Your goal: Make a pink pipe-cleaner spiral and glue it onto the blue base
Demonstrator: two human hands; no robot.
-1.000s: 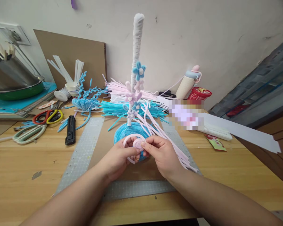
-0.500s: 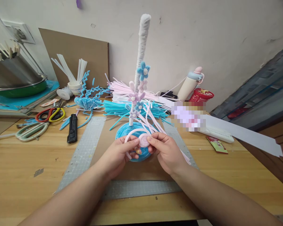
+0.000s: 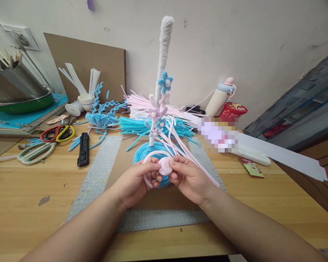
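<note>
A pale pink pipe cleaner (image 3: 166, 166), wound into a flat spiral disc, is pinched at its left edge by my left hand (image 3: 138, 178). Its loose tail loops up and around over the left fingers. My right hand (image 3: 192, 178) grips the disc's right edge between thumb and fingers. Behind the hands stands a white wrapped stem (image 3: 165, 47), upright with a slight tilt, on a round blue coiled base (image 3: 142, 151). Blue and pink fuzzy flowers (image 3: 165, 82) run up its lower half. Several loose pink pipe cleaners (image 3: 186, 151) lie just beyond my right hand.
Under the base lie a brown board (image 3: 120, 174) and a grey cutting mat (image 3: 93, 182). Scissors (image 3: 36, 153) and a black cutter (image 3: 83, 149) are on the left. Blue pipe cleaners (image 3: 133, 125) spread behind; a bottle (image 3: 220, 98) and red tub (image 3: 233, 111) stand back right.
The spiral disc has shifted slightly left and tilted between my fingers. Both hands keep their pinch on it, and the loose tail hangs a little differently by my left hand.
</note>
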